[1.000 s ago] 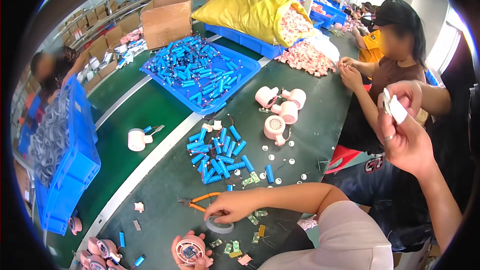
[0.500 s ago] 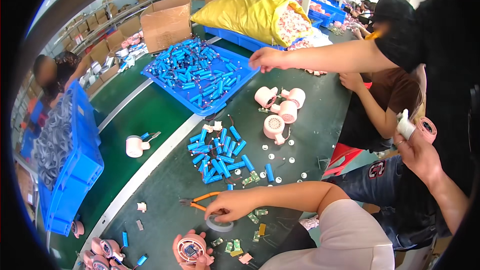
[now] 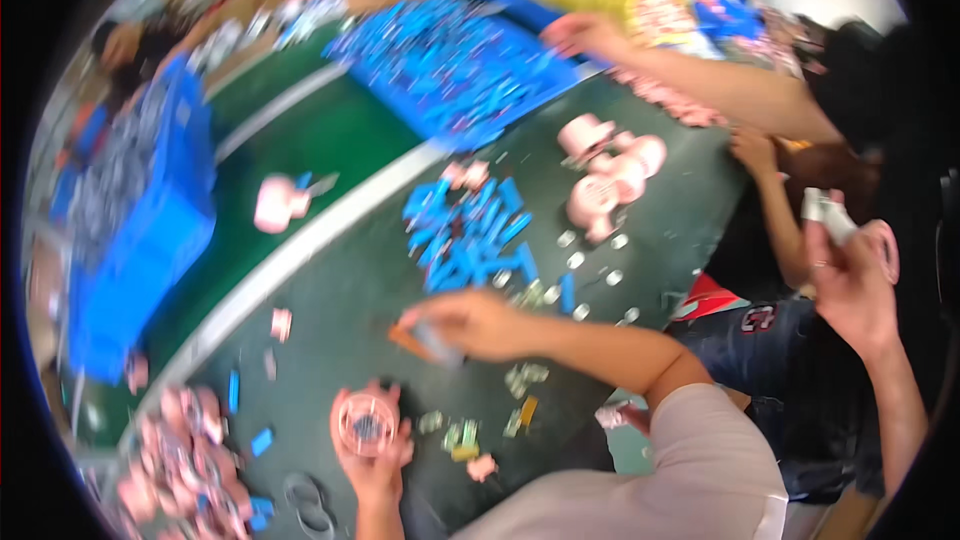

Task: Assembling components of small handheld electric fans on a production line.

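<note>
Wrapped in my left hand [image 3: 375, 475] is a pink handheld fan housing [image 3: 368, 423], its round grilled side facing up above the dark green table. My right hand [image 3: 475, 324], smeared by motion, pinches a grey ring [image 3: 437, 343]. Orange-handled pliers [image 3: 408, 339] are right beside those fingers; blur hides whether I touch them. Small green circuit boards [image 3: 462, 435] and a pink plastic piece [image 3: 482, 467] lie between my hands and my body. Beyond my right hand is a loose pile of blue battery cells [image 3: 470, 235] with thin wires.
Several pink fan housings [image 3: 625, 175] stand past the batteries, and more lie heaped [image 3: 185, 470] at lower left. Grey rings [image 3: 310, 505] rest near that heap. A blue tray [image 3: 440, 125] of batteries is far off, with a co-worker's hand [image 3: 585, 37] at its edge. Another hand [image 3: 855, 280] holds fan parts.
The view has shifted, showing more of the pink heap at lower left. My right hand has moved slightly up and left with the grey ring. My left hand still holds the fan housing.
</note>
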### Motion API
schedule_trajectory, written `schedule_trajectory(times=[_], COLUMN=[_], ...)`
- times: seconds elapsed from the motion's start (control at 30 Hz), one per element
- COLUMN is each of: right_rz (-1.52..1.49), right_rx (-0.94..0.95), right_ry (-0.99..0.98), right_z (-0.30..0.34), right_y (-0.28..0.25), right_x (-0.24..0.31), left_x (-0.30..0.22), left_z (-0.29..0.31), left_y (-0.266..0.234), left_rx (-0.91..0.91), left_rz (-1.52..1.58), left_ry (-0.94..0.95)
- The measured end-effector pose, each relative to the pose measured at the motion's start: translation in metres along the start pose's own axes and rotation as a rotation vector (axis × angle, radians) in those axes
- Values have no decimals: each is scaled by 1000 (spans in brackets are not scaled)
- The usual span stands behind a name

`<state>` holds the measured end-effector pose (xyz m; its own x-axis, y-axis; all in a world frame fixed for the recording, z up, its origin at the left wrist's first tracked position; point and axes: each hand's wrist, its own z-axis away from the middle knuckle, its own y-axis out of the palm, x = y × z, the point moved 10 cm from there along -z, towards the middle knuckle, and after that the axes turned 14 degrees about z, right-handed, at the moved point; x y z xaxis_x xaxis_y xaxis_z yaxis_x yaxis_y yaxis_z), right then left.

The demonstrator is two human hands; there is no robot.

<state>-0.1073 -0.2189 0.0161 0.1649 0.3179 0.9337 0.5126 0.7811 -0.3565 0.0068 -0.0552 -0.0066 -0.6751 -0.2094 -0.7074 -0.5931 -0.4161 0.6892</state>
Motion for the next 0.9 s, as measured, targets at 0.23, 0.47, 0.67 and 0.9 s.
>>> schedule_trajectory(times=[0.23,0.47,0.67,0.9], right_rz=[546,549,424,330], right_rx=[-335,-142,-135,-74], right_ry=[-227,-583,-808,-862], right_z=[8,15,21,16], right_y=[-11,49,57,56], right_x=[72,120,143,150], left_x=[3,-1,-8,-7], left_z=[-13,2,5,4], left_y=[10,18,24,26], left_rx=[78,177,256,281], left_rz=[65,150,-1,-31], left_ry=[-26,-9,31,5])
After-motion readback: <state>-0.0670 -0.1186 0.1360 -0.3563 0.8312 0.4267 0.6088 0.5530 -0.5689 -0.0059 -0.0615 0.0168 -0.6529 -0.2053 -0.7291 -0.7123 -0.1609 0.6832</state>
